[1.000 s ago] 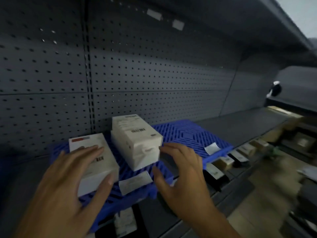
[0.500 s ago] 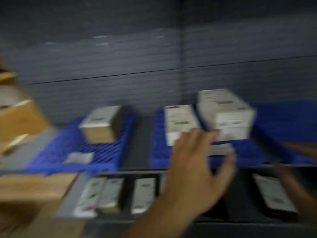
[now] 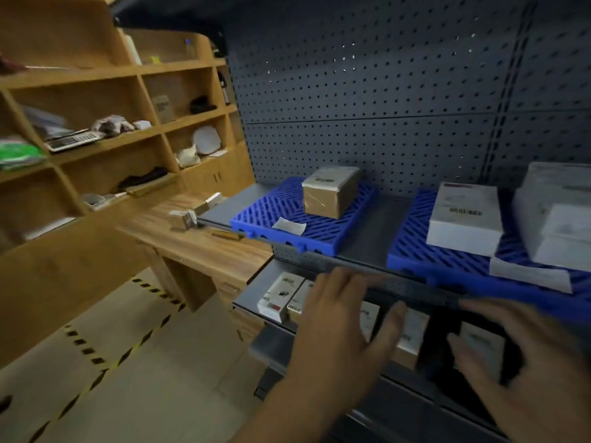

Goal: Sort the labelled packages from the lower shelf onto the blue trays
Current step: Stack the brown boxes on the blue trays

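Two blue trays lie on the upper shelf. The left blue tray carries a brown box and a paper slip. On the right blue tray rest a flat white box and a taller white box. Below, several labelled packages stand in a row on the lower shelf. My left hand hovers open in front of that row, fingers spread, holding nothing. My right hand is also open, close to a white package farther right.
A wooden counter with small boxes adjoins the shelf on the left, under wooden cubby shelves full of oddments. A grey pegboard backs the shelf. A label slip lies on the right tray's front. Floor tape runs lower left.
Both hands have left the white boxes on the right tray and dropped to the lower shelf. My view has swung left and down, bringing the left tray and wooden counter into sight.
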Motion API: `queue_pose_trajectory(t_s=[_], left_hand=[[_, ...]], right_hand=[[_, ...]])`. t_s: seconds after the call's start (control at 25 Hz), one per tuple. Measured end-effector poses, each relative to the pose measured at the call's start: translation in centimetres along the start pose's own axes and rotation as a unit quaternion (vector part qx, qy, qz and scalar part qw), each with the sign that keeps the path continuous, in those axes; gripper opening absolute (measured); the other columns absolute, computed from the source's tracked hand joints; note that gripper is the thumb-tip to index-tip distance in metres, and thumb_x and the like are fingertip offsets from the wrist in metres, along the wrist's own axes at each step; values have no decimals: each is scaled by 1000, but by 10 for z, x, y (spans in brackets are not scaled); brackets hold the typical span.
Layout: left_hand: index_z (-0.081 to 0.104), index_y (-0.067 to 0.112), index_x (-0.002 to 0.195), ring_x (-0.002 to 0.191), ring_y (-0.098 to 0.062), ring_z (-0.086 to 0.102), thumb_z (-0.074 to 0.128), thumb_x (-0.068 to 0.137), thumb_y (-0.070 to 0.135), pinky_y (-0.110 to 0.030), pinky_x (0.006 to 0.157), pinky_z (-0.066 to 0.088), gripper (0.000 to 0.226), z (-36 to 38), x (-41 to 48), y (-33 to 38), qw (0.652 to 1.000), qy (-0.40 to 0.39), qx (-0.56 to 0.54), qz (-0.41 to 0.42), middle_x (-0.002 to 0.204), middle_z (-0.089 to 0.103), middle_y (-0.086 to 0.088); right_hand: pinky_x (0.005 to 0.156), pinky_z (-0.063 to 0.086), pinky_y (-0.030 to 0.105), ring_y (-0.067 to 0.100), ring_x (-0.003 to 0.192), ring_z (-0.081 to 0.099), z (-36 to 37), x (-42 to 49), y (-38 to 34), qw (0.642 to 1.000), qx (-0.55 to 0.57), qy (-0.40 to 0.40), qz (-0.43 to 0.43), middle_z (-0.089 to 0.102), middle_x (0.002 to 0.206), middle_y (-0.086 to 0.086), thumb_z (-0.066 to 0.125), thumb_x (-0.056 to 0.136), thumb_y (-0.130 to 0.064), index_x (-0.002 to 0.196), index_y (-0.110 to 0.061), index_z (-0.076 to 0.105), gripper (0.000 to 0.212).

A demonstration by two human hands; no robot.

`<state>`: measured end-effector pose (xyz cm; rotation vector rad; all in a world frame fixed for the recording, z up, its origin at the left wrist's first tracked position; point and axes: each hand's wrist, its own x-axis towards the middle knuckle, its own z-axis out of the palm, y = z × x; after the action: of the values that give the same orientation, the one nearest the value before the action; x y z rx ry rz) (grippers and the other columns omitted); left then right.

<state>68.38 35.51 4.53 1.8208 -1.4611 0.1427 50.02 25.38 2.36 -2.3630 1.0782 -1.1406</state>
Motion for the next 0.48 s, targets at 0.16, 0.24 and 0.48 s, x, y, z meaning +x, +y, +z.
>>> queue_pose_trajectory(t_s=[0.16,0.24,0.48], left_hand=[[62,39,127,116,2,50,52,95,60,-23,96,44,40,-18,-7,-55,999,14,24,-25,120,57,22],[65,36,124,112,0,54,56,94,57,-25,94,46,37,-24,-11,-94,999,9,24,-44,117,59,21],[70,31,117,100,-6,60,65,93,48,-34,86,53,30,-47,-12,-233,991,4,14,-132,109,63,16]], right_hand=[[84,49,41,14,100,58,51,2,-25,997,25,-74,-22,62,106,-16,84,72,-36,106,-33,68,38],[85,48,39,8,101,56,83,10,-44,994,34,-105,-8,60,106,-20,76,76,-44,105,-39,64,32],[90,40,25,-4,104,50,219,32,-92,970,46,-240,15,52,104,-33,53,76,-66,101,-52,53,29]])
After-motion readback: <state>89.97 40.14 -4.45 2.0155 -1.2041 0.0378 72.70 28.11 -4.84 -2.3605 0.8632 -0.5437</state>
